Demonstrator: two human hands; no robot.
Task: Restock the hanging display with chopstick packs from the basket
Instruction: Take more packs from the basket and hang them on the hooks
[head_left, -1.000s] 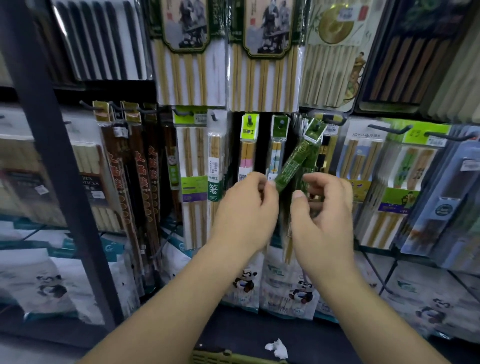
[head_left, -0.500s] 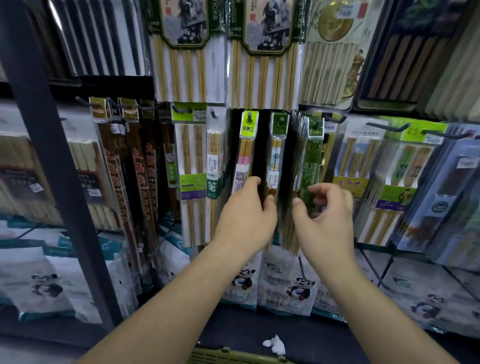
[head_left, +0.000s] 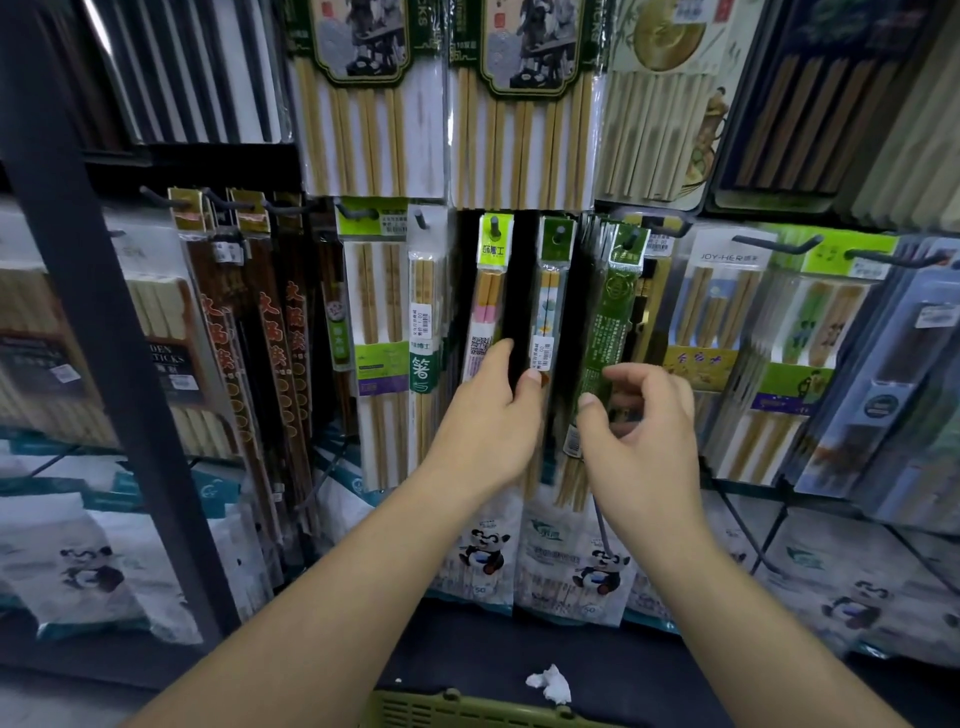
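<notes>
Now the green chopstick pack (head_left: 608, 322) hangs straight down on its hook (head_left: 631, 240), at 11 o'clock from the right hand (head_left: 641, 436). That hand's thumb (head_left: 589, 404) touches the pack's low part while its fingers (head_left: 639, 375) curl loosely at the pack's 3 o'clock side; you cannot tell if they pinch it. The left hand (head_left: 488, 421) is flat, fingers straight up on the thin packs (head_left: 491, 312) at the green pack's 9 o'clock, and the basket (head_left: 467, 709) rim peeks in at 6 o'clock.

Place: a shop aisle is showing here.
Stock: clear-wrapped bamboo chopstick packs (head_left: 376, 364) are hanging in rows on dark metal peg hooks (head_left: 779, 243).
Pricing: white barcode price stickers (head_left: 423, 322) are sitting on wrappers.
</notes>
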